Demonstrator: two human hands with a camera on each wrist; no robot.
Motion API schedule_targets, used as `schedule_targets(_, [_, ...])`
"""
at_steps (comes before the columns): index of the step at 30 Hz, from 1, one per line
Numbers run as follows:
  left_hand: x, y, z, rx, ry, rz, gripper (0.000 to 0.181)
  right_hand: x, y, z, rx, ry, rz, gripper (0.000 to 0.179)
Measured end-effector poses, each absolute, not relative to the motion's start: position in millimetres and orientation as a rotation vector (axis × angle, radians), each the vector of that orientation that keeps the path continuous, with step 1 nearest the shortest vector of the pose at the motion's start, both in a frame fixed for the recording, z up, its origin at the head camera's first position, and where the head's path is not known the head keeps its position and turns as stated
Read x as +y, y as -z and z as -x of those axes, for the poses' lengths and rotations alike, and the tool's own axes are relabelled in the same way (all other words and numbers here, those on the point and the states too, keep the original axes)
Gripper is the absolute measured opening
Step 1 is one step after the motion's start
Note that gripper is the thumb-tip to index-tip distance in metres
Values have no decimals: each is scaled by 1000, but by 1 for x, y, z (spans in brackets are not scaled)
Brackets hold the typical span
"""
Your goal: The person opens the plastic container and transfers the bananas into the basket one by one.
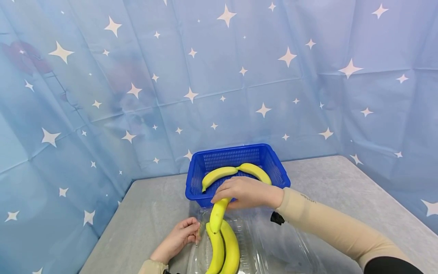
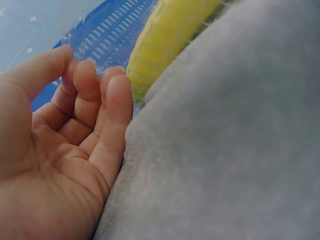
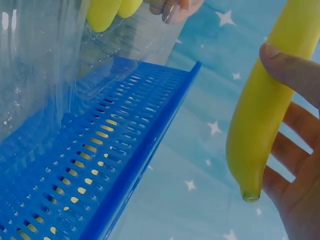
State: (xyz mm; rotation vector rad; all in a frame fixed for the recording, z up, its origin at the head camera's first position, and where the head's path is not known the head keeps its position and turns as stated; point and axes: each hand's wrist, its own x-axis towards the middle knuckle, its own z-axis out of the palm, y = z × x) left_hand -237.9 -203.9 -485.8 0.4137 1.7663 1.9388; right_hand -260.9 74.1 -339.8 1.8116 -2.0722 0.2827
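Note:
My right hand (image 1: 244, 192) grips a yellow banana (image 1: 218, 217), held over a clear plastic clamshell box (image 1: 244, 243). In the right wrist view the thumb lies along one side of that banana (image 3: 265, 105) and the fingers are behind it. Two more bananas (image 1: 230, 249) lie side by side in the box, partly below the held one. At the box's left edge, my left hand (image 1: 181, 235) pinches the plastic rim between thumb and fingertips. The left wrist view shows that hand (image 2: 75, 135) with its fingers curled; the thin rim is hard to make out.
Behind the box stands a blue perforated basket (image 1: 193, 186) with two bananas (image 1: 219, 176) in it. The box's clear lid (image 1: 284, 243) lies folded out to the right on the grey table (image 1: 147, 205). A blue star-patterned curtain (image 1: 212, 76) hangs around the table.

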Motion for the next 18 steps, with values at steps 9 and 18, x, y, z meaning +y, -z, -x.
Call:
schedule_targets(9, [-203, 489, 239, 1765, -1950, -423, 16, 77, 335, 268, -2154, -211, -1733, 38])
schedule_targets(18, [-204, 490, 239, 1765, -1958, -426, 16, 77, 332, 276, -2238, -159, -1689, 39])
